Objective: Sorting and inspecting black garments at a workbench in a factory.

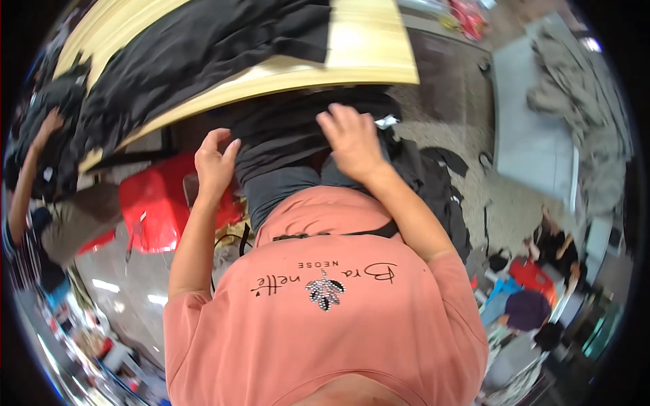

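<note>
A black garment (284,132) lies across my lap, under the edge of the table, with a small white tag (386,122) at its right end. Beside its left end is my left hand (215,159), thumb and bent fingers apart, with nothing seen between them. My right hand (352,142), slightly blurred, hovers over or rests on the cloth with its fingers spread; I cannot tell whether it touches. More dark garments (426,186) hang in a heap beside my right thigh. On the table ahead, a long dark garment (210,54) is laid out.
The pale wooden table (379,40) has its edge just beyond my lap. A red plastic stool (152,203) stands at my left, near a co-worker's hand (51,125) on dark clothes. At right, a grey cart (528,128) carries grey-green garments (575,88). Other people sit behind right.
</note>
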Motion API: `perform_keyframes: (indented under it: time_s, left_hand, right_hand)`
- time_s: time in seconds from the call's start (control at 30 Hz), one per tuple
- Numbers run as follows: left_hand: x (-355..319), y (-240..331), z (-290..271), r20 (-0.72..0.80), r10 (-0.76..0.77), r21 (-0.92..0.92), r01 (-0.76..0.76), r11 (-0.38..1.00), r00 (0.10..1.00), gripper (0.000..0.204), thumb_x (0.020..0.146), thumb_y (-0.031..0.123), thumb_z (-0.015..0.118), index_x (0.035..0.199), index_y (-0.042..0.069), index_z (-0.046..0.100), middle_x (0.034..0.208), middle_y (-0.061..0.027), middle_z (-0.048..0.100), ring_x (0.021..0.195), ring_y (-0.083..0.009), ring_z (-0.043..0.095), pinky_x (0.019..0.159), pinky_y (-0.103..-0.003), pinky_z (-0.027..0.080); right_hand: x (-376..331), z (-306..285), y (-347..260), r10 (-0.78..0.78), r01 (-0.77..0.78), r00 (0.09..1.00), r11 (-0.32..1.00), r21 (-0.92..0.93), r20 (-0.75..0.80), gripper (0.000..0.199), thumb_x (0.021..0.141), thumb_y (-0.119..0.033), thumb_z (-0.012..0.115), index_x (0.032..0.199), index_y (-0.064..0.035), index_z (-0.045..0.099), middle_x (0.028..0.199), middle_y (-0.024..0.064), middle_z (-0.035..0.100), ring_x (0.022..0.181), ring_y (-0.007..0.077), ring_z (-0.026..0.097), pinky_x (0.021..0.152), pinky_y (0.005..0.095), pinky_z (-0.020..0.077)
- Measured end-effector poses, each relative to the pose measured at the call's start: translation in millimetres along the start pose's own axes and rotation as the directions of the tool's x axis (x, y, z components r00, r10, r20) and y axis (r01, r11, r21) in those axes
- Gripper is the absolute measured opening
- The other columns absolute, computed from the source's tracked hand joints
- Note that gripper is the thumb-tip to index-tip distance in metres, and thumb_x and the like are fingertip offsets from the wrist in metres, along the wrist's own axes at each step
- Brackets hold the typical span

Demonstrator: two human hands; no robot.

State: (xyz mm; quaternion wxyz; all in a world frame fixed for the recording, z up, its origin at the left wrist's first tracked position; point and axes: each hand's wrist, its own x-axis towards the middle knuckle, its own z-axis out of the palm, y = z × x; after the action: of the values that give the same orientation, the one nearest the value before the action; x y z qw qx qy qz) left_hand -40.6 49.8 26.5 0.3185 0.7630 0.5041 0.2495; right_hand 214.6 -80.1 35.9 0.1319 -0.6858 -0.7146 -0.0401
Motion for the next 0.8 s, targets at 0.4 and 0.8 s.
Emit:
perform_keyframes:
  time_s: [0.4,0.8]
  left_hand:
    - [-65,-70,40,-0.015,-0.325,-0.128,0.320,0.939,0.946,0.075,0.061,0.024,0.077,0.121,-0.002,0.042,0.112,-0.0160,0.055,0.103,-0.0232,0.053,0.088,-0.031,0.042]
    - [-54,-114,65,0.047,-0.469,-0.361,0.453,0.815,0.882,0.069,0.068,0.038,0.071,0.116,-0.006,0.046,0.104,-0.0182,0.056,0.090,-0.0250,0.055,0.080,-0.033,0.043]
  right_hand:
    - [-14,-30,60,-0.033,0.045,0.998,0.975,0.216,-0.060,0.042,0.050,0.001,0.046,0.091,-0.0001,0.055,0.083,0.0154,0.053,0.081,0.0329,0.049,0.075,0.0396,0.0380]
    - [-90,6,98,0.381,-0.372,0.924,0.912,-0.170,0.024,0.037,0.064,0.006,0.049,0.099,-0.0018,0.057,0.099,0.0137,0.058,0.096,0.0327,0.053,0.085,0.0392,0.0402]
